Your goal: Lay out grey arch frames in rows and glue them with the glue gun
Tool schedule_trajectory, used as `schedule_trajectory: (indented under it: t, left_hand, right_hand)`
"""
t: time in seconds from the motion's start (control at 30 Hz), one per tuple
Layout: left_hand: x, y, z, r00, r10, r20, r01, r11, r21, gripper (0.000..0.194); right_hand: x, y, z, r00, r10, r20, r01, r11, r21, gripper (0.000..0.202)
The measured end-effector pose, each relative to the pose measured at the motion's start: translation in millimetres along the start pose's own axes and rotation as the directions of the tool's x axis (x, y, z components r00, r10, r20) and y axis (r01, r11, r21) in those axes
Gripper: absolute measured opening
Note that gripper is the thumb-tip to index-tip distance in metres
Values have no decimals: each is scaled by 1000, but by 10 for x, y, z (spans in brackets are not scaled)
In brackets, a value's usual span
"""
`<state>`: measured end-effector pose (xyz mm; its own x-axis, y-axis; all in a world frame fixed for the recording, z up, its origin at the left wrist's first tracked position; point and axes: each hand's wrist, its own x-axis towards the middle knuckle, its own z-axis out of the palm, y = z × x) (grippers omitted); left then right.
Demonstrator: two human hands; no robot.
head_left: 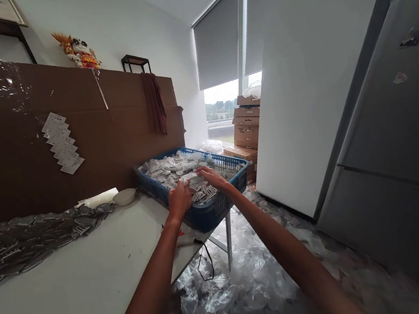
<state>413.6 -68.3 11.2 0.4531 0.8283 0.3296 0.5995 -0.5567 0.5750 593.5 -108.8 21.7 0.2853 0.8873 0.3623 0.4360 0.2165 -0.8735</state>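
Note:
Both my hands are over a blue plastic basket [205, 211] at the table's far corner. A small clear plastic bag [189, 177] is stretched between them; its contents are too small to make out. My left hand [180, 199] is closed on the bag's near left end. The fingers of my right hand [212, 177] pinch its right end. Below them in the basket lie bent metal pieces [203, 191], like hooks, and a heap of clear bagged pieces [167, 166] fills the far left part.
A long pile of grey metal pieces [28, 239] lies along the back of the white table [76, 297], by a white bowl [124, 197]. Brown cardboard [125, 122] stands behind. Plastic bags [246, 272] cover the floor. Cartons [247, 130] are stacked by the window.

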Motion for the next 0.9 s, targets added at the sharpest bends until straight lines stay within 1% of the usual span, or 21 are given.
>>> schedule_trajectory:
  t: [0.07,0.1,0.17,0.2,0.27,0.33,0.4,0.5,0.57,0.63,0.67,0.77,0.83,0.9]
  left_hand:
    - [4,-4,0,1000,-12,-6,12,1000,11,42]
    - [2,-2,-3,1000,-16,-6,16,1000,16,42]
    - [-6,9,-13,1000,-18,1,18,1000,25,43]
    - [-12,18,-19,1000,-19,7,19,999,29,44]
    - [-23,40,-31,1000,-21,20,20,999,43,49]
    - [-30,60,-41,999,-16,38,13,998,69,55]
    - [-29,75,-51,998,-2,66,-5,995,103,56]
    - [-23,87,-68,993,8,114,-25,988,151,53]
    - [-22,91,-82,992,1,126,-24,982,185,47]
    - [-27,94,-97,994,-8,110,-16,976,217,42]
    - [-32,95,-105,995,-12,96,-10,974,228,46]
    - [-53,105,-122,997,-21,70,3,971,240,71]
    - [-61,113,-125,997,-26,69,8,970,243,78]
    - [-64,120,-124,997,-32,71,14,969,247,79]
  right_hand:
    - [-11,-20,0,996,37,84,-45,995,93,28]
    - [-17,-23,3,993,41,107,-56,989,138,31]
    - [-26,-9,12,994,3,106,-25,978,208,40]
    - [-29,7,16,997,-33,77,14,973,229,45]
    - [-32,52,22,996,-88,-26,92,961,261,51]
    - [-24,104,20,983,-104,-149,144,944,296,55]
    - [-8,153,12,967,-91,-239,167,932,322,56]
    - [19,213,1,948,-99,-302,192,935,299,52]
    - [35,243,-1,940,-118,-321,210,940,270,48]
    - [56,261,-5,938,-139,-319,225,941,253,43]
    - [74,261,-10,941,-143,-308,225,942,248,40]
    - [173,201,-52,960,-146,-239,198,958,210,31]
    - [276,98,-100,964,-184,-194,216,964,156,25]
    - [385,-50,-162,956,-257,-140,269,961,70,18]
